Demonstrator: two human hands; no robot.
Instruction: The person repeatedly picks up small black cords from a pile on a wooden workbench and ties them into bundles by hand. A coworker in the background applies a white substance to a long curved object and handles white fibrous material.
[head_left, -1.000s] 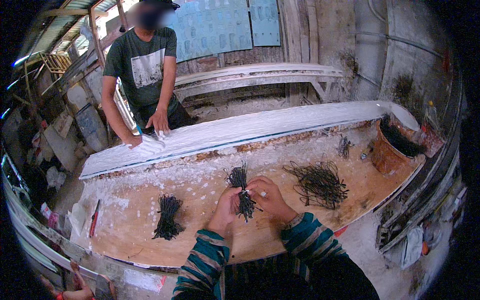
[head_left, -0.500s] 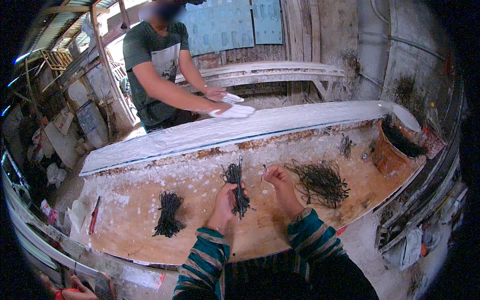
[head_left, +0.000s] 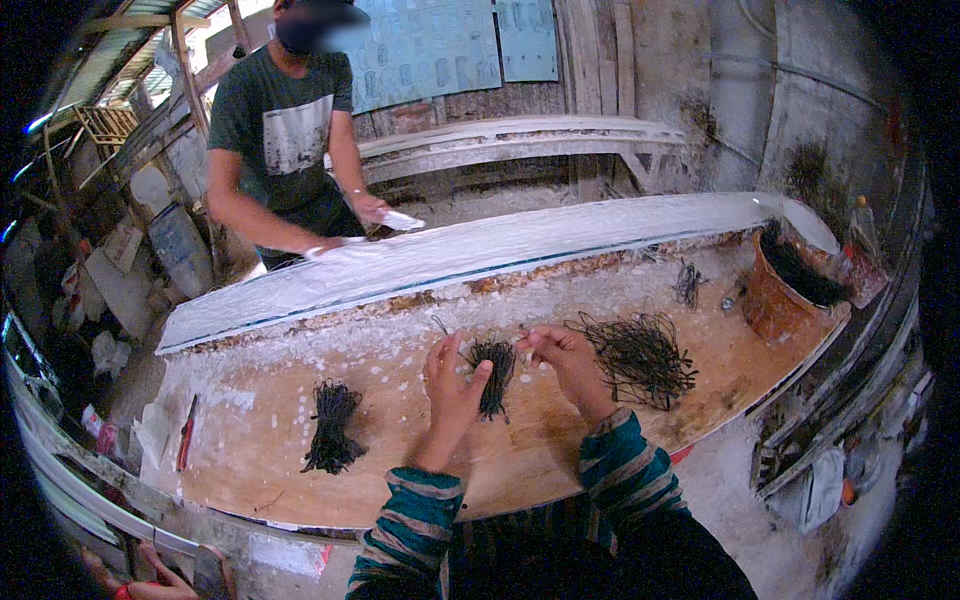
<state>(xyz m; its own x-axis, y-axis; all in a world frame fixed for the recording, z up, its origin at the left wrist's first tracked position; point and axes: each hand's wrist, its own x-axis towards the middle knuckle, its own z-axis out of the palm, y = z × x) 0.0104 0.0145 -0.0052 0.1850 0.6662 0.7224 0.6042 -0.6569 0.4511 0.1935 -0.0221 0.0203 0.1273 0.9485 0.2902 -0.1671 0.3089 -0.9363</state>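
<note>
My left hand point(head_left: 450, 390) is curled beside a bundle of thin black looped cords point(head_left: 494, 378), its thumb against the bundle's left edge. A thin cord loop sticks up above the left fingertips; I cannot tell how firmly the bundle itself is gripped. Just right of the bundle, my right hand point(head_left: 562, 358) pinches a thin dark cord piece between thumb and fingertips. A loose, spread heap of black cords point(head_left: 642, 362) lies to the right of that hand. Over on the left, a gathered bundle of black cords point(head_left: 333, 427) rests on the wooden board point(head_left: 250, 440).
Beyond the board runs a long white slab point(head_left: 480, 250) with a blue line; a co-worker point(head_left: 290, 140) leans over it. A brown tub point(head_left: 785, 285) of black material stands far right, near a small cord clump point(head_left: 688, 284). A red cutter point(head_left: 187, 432) lies far left.
My left hand has loosened around the bundle and its fingers have shifted left of it. My right hand has come closer to the bundle. The co-worker's hands have moved left along the slab.
</note>
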